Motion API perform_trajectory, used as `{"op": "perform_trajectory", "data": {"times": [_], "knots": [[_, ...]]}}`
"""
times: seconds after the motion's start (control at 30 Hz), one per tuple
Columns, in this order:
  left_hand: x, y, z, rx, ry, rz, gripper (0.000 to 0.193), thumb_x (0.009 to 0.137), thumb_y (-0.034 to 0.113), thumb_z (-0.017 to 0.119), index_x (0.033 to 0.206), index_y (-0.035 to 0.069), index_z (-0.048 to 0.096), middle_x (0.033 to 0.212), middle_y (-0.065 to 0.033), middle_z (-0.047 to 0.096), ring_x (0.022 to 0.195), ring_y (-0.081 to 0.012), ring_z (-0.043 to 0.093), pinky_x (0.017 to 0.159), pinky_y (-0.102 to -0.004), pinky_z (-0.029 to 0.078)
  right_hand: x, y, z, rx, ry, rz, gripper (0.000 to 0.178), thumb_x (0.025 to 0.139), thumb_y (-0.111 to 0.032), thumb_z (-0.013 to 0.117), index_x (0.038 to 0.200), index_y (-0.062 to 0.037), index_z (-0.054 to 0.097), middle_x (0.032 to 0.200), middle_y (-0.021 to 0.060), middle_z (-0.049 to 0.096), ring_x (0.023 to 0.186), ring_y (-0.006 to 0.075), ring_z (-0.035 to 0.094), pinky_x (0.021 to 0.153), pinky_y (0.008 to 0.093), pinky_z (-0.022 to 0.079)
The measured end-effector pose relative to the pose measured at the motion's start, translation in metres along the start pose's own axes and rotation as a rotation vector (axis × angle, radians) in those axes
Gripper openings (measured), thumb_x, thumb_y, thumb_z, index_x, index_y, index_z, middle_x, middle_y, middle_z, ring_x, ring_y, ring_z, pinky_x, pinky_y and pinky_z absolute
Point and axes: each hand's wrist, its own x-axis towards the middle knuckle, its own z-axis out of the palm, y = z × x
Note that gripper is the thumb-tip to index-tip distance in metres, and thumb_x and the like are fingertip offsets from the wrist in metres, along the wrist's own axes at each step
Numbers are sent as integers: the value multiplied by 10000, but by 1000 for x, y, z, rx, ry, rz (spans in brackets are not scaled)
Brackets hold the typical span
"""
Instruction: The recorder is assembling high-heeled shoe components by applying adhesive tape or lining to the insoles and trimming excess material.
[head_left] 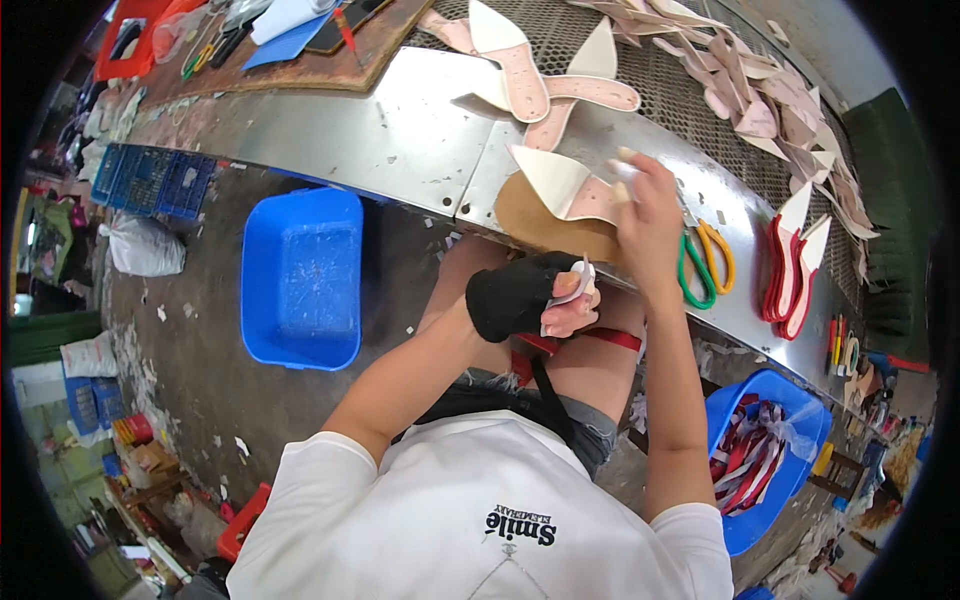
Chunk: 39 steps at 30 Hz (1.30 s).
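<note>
My left hand, in a black fingerless glove, is closed on a small white strip over my lap. My right hand is above the bench edge with its fingers bent together; a blurred whitish bit shows at the fingertips, too smeared to name. Beside that hand a white and pink shoe-upper piece lies partly over a brown rounded board. Whether the right fingers touch the piece I cannot tell. Close by on the right lie green-handled scissors and yellow-handled scissors.
More pink and white pieces lie at the bench's back, with a large heap on mesh at the far right. Red and white pieces are stacked on the right. Blue tubs stand on the floor at either side.
</note>
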Motion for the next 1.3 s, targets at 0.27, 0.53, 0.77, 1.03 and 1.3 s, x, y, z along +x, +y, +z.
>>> {"op": "perform_trajectory", "data": {"times": [0.27, 0.53, 0.77, 1.03, 1.3], "knots": [[12, -24, -10, -138, -71, -34, 304, 900, 360, 587, 885, 59, 542, 647, -36, 511, 579, -137, 499, 535, -241, 395, -46, -39, -26, 1373, -489, 386, 304, 827, -126, 634, 1095, 15, 614, 1294, 192, 516, 964, 178, 621, 834, 342, 510], [-7, 62, -7, 1097, 1071, 109, 158, 908, 152, 556, 903, -5, 577, 718, -90, 639, 590, -132, 618, 505, -248, 492, -37, 8, -89, 1308, -47, 664, 146, 911, -179, 585, 956, -44, 613, 852, 85, 601, 682, 147, 589, 630, 271, 482], [12, 71, -40, 1260, 964, 564, 349, 760, 161, 738, 1058, 16, 629, 713, -51, 655, 636, -101, 625, 580, -245, 493, -13, 8, -72, 430, -320, 602, 114, 845, -45, 601, 924, 25, 644, 897, 44, 609, 543, 56, 514, 475, 208, 389], [-7, 102, 15, 2266, 885, 777, 601, 613, 223, 771, 1152, 61, 561, 927, -124, 597, 906, -321, 576, 746, -403, 504, -34, -30, -53, 96, -341, 179, 93, 762, -2, 642, 845, 16, 604, 983, 132, 614, 706, 285, 589, 620, 322, 467], [-4, 79, -21, 2013, 731, 548, 306, 712, 107, 708, 1014, 80, 664, 904, -143, 663, 742, -302, 645, 665, -363, 516, -29, -29, -64, 525, -43, 534, 178, 859, -6, 580, 1014, 23, 664, 896, 67, 669, 788, 120, 612, 712, 257, 489]]}}
